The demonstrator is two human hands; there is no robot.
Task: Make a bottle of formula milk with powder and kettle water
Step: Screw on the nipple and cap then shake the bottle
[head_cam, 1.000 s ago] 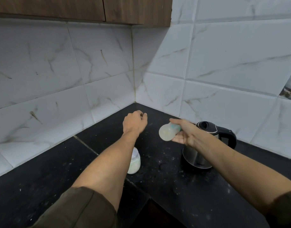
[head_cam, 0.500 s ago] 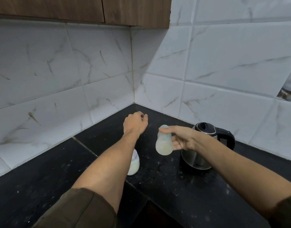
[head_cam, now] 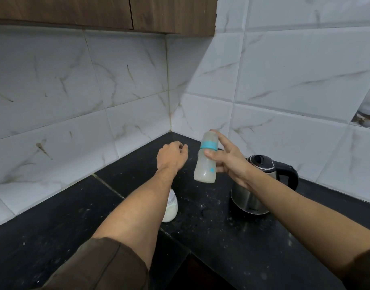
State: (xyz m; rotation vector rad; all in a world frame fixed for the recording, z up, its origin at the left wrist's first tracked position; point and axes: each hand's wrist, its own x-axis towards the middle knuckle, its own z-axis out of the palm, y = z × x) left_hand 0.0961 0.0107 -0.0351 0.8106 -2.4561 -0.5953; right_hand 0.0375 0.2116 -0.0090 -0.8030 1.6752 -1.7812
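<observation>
My right hand (head_cam: 229, 162) grips a baby bottle (head_cam: 206, 162) with a teal ring, held nearly upright in the air above the black counter, cap end up. The liquid inside it is cloudy white. My left hand (head_cam: 171, 154) hovers just left of the bottle with fingers curled and nothing in it. A steel kettle (head_cam: 251, 197) with a black lid and handle stands on the counter behind my right wrist. A small jar of white powder (head_cam: 170, 207) sits on the counter, partly hidden by my left forearm.
The black counter (head_cam: 200, 229) runs into a corner of white marble-look tiles and is dusted with white specks. Brown wall cabinets (head_cam: 117, 13) hang above. The counter's front edge makes an inner corner near the bottom middle.
The bottle has swung from lying sideways to nearly upright in my right hand and risen slightly. My left hand has stayed in place.
</observation>
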